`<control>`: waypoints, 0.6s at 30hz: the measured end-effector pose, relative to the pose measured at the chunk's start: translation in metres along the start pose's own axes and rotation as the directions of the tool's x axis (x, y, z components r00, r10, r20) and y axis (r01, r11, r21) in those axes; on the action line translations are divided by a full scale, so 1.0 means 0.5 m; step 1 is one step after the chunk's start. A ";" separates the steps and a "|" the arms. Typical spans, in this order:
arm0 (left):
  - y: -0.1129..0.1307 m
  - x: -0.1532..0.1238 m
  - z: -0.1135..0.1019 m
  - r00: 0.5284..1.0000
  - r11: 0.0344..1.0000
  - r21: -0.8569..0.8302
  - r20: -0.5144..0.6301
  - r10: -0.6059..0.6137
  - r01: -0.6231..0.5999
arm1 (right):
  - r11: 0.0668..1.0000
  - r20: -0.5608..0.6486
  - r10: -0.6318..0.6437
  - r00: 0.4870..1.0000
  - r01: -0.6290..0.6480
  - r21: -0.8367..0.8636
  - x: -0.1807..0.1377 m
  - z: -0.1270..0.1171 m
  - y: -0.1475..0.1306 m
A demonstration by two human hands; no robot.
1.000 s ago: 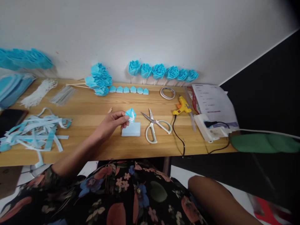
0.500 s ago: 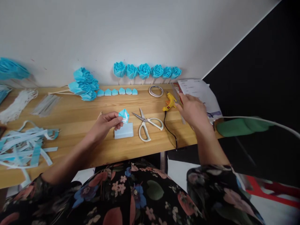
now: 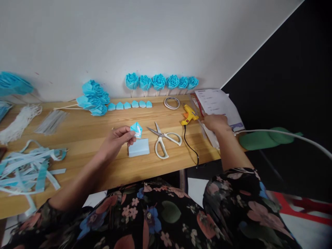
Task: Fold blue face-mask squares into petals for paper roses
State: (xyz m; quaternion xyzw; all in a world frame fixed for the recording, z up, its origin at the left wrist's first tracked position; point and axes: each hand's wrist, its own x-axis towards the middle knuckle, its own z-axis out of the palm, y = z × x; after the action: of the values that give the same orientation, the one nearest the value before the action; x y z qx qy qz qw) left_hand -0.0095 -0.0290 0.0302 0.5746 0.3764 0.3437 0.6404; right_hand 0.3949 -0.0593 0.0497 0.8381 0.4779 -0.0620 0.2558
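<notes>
A small folded blue-and-white petal [image 3: 136, 130] is pinched between the thumb and fingers of my left hand [image 3: 119, 138], above a flat pale-blue fabric rectangle [image 3: 139, 147]. White-handled scissors [image 3: 161, 136] lie with their blades apart beside that rectangle. My right hand [image 3: 215, 123] is over the edge of the papers [image 3: 216, 100], just right of a yellow glue gun [image 3: 190, 115]. Its fingers look curled together; what they hold, if anything, is hidden.
Several folded petals [image 3: 127, 105] line the back, below upright blue fabric roses [image 3: 158, 82]. A tape roll [image 3: 171, 103] lies near the glue gun. Cut strips [image 3: 33, 166], white cords [image 3: 22, 121] and thin wires [image 3: 52, 121] are on the left. A white cable [image 3: 275, 130] crosses green fabric [image 3: 261, 140].
My right hand has moved down and to the right, away from the glue gun, and its fingers have curled. My left hand keeps the petal in nearly the same place.
</notes>
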 end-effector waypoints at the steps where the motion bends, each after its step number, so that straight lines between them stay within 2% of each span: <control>1: 0.000 0.000 0.000 1.000 1.000 0.004 -0.002 -0.001 0.001 | 1.000 0.002 0.001 1.000 -0.001 0.003 -0.002 0.002 0.002; 5: -0.008 0.000 -0.004 1.000 1.000 0.007 -0.006 -0.006 0.006 | 1.000 -0.011 0.014 1.000 -0.014 0.023 -0.015 0.008 0.000; 10: -0.020 0.001 -0.010 1.000 1.000 -0.017 -0.001 -0.009 0.009 | 1.000 0.024 -0.031 0.999 0.030 0.007 -0.028 0.001 -0.016; 18: -0.027 0.002 -0.019 1.000 1.000 -0.018 0.000 -0.021 0.021 | 0.999 -0.006 -0.044 0.999 0.044 -0.001 -0.038 -0.007 -0.031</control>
State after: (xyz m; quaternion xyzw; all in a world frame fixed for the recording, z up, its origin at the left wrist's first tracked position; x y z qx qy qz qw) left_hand -0.0174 -0.0250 0.0163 0.5648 0.3791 0.3406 0.6491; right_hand 0.3712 -0.0657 0.0534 0.8273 0.4971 -0.0650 0.2534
